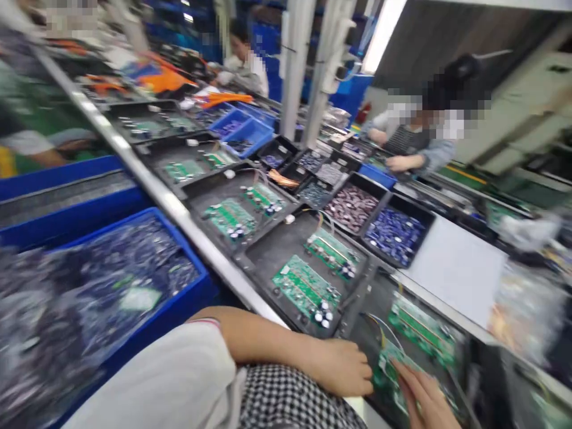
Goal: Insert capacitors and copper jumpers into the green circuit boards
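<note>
My left hand (343, 366) is closed, its fingers curled at the left side of the nearest black tray (357, 333). Whatever those fingers grip, if anything, is hidden. Over the same tray, my right hand (422, 390) has its fingers stretched out, with the tips at a green circuit board (389, 357); I see nothing held in them. Thin wires run above this board. A second green circuit board (422, 328) lies farther back in the tray. The picture is blurred here, so contact with the board is hard to judge.
More black trays with circuit boards (306, 286) run in a row to the far left. Behind are bins of blue components (395, 235) and brown components (352, 205), beside a white sheet (456, 265). A blue crate (203, 286) of bagged parts stands left. Co-workers (411, 143) sit opposite.
</note>
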{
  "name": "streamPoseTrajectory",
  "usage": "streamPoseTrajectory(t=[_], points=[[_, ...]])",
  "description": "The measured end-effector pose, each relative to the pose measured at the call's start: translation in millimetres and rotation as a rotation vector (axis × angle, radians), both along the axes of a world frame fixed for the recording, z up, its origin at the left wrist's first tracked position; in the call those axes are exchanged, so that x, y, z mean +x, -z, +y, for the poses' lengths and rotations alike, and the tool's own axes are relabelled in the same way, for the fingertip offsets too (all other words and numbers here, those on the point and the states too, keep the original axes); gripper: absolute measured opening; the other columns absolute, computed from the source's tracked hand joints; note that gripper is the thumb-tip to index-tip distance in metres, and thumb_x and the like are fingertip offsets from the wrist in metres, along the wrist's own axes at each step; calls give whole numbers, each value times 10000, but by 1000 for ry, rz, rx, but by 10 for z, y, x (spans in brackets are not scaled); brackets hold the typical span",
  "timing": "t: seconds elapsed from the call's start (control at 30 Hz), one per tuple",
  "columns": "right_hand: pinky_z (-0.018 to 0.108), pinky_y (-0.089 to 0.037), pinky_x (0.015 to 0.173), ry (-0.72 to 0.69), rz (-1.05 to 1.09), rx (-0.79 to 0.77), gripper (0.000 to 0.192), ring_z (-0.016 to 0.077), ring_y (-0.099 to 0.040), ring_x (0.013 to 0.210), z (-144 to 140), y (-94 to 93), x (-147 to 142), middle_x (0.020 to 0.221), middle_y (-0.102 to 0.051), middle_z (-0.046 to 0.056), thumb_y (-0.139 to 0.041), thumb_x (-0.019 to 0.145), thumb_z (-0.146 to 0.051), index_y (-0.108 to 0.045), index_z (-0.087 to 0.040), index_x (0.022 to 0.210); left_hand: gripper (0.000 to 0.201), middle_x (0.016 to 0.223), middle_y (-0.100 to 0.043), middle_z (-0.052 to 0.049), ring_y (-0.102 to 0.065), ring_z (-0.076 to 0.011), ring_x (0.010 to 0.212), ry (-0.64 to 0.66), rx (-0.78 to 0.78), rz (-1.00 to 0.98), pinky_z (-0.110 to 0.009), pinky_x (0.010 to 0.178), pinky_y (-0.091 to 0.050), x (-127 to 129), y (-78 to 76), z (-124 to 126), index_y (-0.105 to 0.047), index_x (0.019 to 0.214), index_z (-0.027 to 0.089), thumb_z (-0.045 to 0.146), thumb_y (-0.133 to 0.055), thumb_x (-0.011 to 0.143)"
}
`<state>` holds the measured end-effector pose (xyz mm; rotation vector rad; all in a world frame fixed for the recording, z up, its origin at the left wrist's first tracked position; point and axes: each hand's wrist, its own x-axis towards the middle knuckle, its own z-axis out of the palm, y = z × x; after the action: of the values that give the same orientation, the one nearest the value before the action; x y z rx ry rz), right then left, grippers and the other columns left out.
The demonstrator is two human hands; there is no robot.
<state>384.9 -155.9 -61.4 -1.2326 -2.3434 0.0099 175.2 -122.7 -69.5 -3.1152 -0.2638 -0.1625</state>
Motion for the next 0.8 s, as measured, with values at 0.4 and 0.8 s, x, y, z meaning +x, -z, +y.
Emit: streamPoseTrajectory(t=[0.4, 0.8], points=[[445, -403, 1141, -33, 560, -381, 505, 220, -467, 1337, 355, 278, -706, 1402, -530, 113, -631, 910, -358, -499, -254, 1386, 348, 1180, -642, -176, -581, -269, 1147, -556, -278, -13, -382, 1039, -417, -86, -502, 2656, -631, 1169, 69, 257, -430, 957], [414, -394, 1121, -41, 470, -330, 403, 201, -467, 1308, 426, 309, -756, 1319, -597, 96, -602, 900, -352, -545, -215, 1275, 772, 1626, -144, -202, -210, -550, 1383, -890, -336, -133, -698, 1047, -207, 1266, 249, 3555, -259, 1583, 244, 660, -268, 933]])
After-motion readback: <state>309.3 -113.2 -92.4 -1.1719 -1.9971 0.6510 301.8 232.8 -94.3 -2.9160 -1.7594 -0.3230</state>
